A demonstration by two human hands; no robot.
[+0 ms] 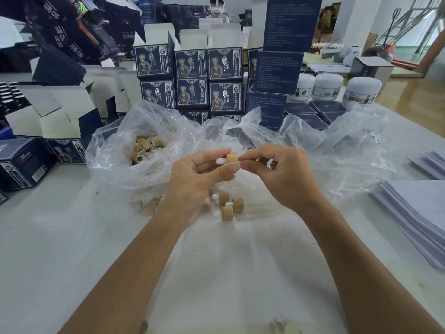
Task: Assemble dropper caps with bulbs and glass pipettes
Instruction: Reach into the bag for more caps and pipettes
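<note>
Cap [232, 157]: tan wood, white bulb | pinched between hands

2 bare forearms, no sleeves, short fingernails

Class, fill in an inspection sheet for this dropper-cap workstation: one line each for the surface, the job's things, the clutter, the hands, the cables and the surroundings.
Surface: white table, with dark specks.
Job's things: wooden cap with white bulb held between both hands; three finished caps lying on the table below; clear bag of loose caps at left. A glass pipette cannot be made out.
Clutter: crumpled empty plastic bags; stacks of white sheets at right.
Hands: left hand pinches the cap; right hand has its fingertips pinched at the cap's open end.
Cables: nothing seen.
Surroundings: stacked navy printed cartons; open white-lined boxes; white jars behind.
</note>
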